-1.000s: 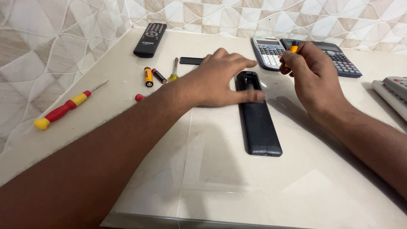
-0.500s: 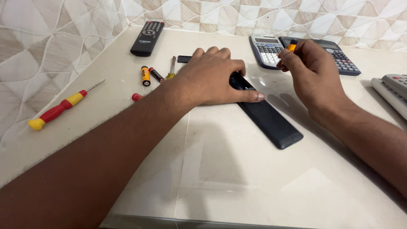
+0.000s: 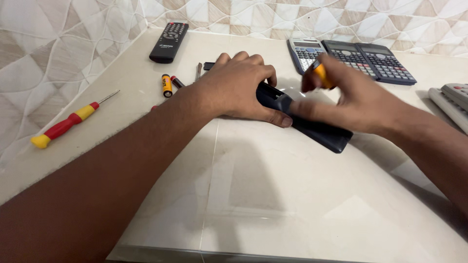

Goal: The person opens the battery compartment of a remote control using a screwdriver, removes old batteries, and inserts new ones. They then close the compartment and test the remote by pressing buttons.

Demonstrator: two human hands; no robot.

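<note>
A long black remote [image 3: 319,131] lies face down and slanted on the pale tabletop. My left hand [image 3: 239,87] grips its upper end, thumb along the near side. My right hand [image 3: 351,104] hovers over the remote's middle, holding a small yellow battery [image 3: 320,75] between thumb and fingers, one finger stretched toward the open battery bay. Two loose batteries, one yellow [image 3: 167,85] and one dark red [image 3: 177,81], lie left of my left hand. The black battery cover [image 3: 209,65] shows just behind that hand.
A second black remote [image 3: 169,42] lies at the back left. Two calculators [image 3: 370,58] sit at the back right, grey remotes [image 3: 451,104] at the right edge. A red-and-yellow screwdriver [image 3: 66,124] lies far left; a small screwdriver [image 3: 199,70] sits near the batteries. Tiled walls border the table.
My left hand closed on the remote and swung its lower end to the right. My right hand came down and leftward with the yellow battery, over the remote.
</note>
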